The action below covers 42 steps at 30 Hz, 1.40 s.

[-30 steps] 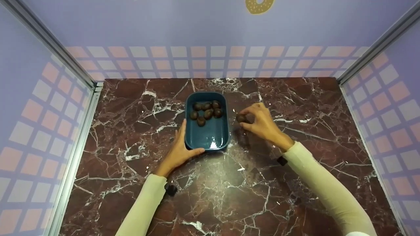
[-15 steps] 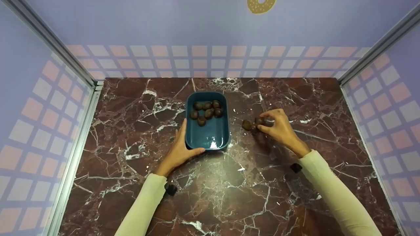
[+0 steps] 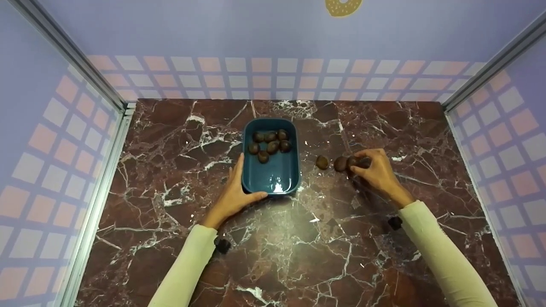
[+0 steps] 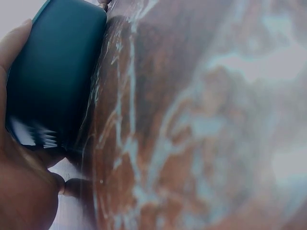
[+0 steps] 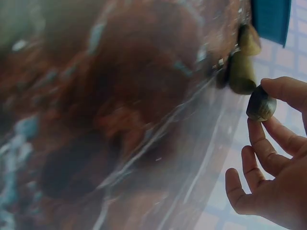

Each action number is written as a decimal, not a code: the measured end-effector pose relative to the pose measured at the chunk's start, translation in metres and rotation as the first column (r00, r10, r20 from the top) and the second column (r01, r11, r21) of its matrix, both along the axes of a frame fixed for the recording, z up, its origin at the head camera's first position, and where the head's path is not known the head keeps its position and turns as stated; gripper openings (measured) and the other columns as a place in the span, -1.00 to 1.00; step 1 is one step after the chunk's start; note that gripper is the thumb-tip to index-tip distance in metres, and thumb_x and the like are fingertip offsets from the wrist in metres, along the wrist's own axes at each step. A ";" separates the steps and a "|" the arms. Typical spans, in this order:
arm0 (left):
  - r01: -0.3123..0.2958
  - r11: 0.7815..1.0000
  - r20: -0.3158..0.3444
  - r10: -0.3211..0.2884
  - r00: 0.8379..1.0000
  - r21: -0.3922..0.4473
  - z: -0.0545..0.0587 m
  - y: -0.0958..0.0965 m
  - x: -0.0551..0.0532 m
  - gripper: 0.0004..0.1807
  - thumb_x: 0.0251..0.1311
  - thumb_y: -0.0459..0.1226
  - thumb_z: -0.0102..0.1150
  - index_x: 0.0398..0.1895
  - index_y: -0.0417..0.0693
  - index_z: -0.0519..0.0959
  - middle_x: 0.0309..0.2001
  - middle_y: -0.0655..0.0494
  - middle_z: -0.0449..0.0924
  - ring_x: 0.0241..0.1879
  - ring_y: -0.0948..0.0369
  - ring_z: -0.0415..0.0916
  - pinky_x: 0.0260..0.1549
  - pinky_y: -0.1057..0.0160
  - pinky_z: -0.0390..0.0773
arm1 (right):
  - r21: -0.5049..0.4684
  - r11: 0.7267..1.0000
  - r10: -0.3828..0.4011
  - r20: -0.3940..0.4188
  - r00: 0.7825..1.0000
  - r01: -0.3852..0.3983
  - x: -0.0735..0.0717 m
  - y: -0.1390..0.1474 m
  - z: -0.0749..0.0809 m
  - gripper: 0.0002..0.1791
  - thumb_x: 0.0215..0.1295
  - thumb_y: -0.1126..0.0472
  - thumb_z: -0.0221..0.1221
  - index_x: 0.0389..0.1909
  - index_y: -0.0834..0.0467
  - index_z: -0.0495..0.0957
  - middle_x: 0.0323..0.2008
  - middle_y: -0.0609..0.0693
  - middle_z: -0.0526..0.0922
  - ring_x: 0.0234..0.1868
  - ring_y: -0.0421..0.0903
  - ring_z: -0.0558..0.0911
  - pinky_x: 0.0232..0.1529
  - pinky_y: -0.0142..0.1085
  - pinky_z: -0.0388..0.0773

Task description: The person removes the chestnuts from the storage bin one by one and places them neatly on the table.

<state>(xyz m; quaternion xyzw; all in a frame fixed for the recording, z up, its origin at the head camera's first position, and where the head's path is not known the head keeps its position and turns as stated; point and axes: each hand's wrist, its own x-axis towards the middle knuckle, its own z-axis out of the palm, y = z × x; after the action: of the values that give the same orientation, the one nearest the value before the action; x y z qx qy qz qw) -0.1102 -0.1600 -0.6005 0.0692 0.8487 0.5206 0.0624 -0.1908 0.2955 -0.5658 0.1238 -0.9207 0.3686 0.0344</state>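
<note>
A blue rectangular container (image 3: 270, 181) stands mid-table with several brown chestnuts (image 3: 272, 147) in its far half. My left hand (image 3: 232, 198) rests at its near left corner, fingers straight along the left wall and thumb along the near rim; the left wrist view shows the container's side (image 4: 57, 67) beside the fingers. To the right of it, my right hand (image 3: 377, 170) pinches a chestnut (image 5: 261, 104) between thumb and fingertips, the other fingers loosely bent. Two loose chestnuts lie on the table in a line toward the container: a lone one (image 3: 322, 162) and one (image 3: 340, 164) close beside the pinched one.
The dark red marble tabletop (image 3: 277, 256) has white veins and a glare patch at the front. Purple panels (image 3: 281, 34) with a pink and white checked band close off the back and both sides. A metal frame edge (image 3: 102, 170) runs along the left.
My right hand has moved right, away from the container. Two chestnuts now lie on the table behind it, and it pinches another. The left hand and container stay put.
</note>
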 end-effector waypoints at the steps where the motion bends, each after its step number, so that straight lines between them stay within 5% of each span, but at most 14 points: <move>1: -0.002 1.000 0.002 0.002 1.000 -0.002 0.000 0.000 0.000 0.59 0.03 0.24 0.71 0.87 0.15 -0.29 0.82 -0.13 -0.29 0.73 -0.35 -0.51 0.62 -0.48 -0.25 | 0.007 1.000 -0.002 -0.004 1.000 0.002 0.000 0.002 -0.002 -0.59 0.16 0.44 0.55 0.02 0.47 0.73 0.01 0.43 0.77 0.15 0.40 0.54 0.28 0.19 0.38; 10: 0.011 1.000 0.001 -0.011 1.000 0.024 -0.001 0.000 -0.001 0.58 0.06 0.21 0.71 0.86 0.14 -0.32 0.83 -0.07 -0.31 0.75 -0.26 -0.53 0.66 -0.40 -0.32 | 0.074 0.997 -0.034 0.034 0.999 0.032 -0.002 0.013 -0.014 -0.60 0.21 0.38 0.53 0.06 0.42 0.74 0.03 0.39 0.78 0.15 0.39 0.56 0.25 0.23 0.44; 19: 0.001 1.000 0.017 -0.002 1.000 0.026 -0.001 0.001 -0.001 0.58 0.05 0.19 0.72 0.87 0.19 -0.31 0.83 -0.11 -0.30 0.74 -0.29 -0.57 0.62 -0.47 -0.30 | 0.058 0.998 -0.028 0.013 1.000 0.027 -0.010 0.002 -0.001 -0.62 0.23 0.37 0.54 0.04 0.42 0.75 0.03 0.40 0.78 0.14 0.37 0.55 0.22 0.23 0.45; 33: -0.002 1.000 0.012 0.002 1.000 0.021 0.000 0.002 0.000 0.59 0.03 0.21 0.73 0.87 0.17 -0.30 0.82 -0.13 -0.29 0.74 -0.32 -0.54 0.63 -0.46 -0.28 | 0.055 0.990 0.131 -0.028 0.991 -0.129 -0.025 -0.066 0.028 -0.55 0.20 0.29 0.59 0.07 0.37 0.76 0.09 0.31 0.78 0.18 0.30 0.53 0.27 0.19 0.43; 42: 0.017 1.000 -0.011 -0.017 1.000 0.012 0.002 0.000 -0.001 0.57 0.08 0.18 0.71 0.86 0.07 -0.31 0.83 -0.12 -0.31 0.75 -0.27 -0.50 0.66 -0.40 -0.33 | 0.097 0.964 0.255 -0.091 0.963 -0.246 -0.035 -0.110 0.040 -0.55 0.19 0.24 0.59 0.05 0.34 0.76 0.04 0.29 0.76 0.13 0.28 0.54 0.24 0.19 0.44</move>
<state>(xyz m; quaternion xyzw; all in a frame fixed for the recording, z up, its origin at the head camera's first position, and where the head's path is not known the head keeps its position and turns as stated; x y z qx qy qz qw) -0.1110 -0.1596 -0.5988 0.0796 0.8452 0.5249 0.0619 -0.2258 0.1859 -0.5261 0.2596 -0.9093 0.3238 0.0296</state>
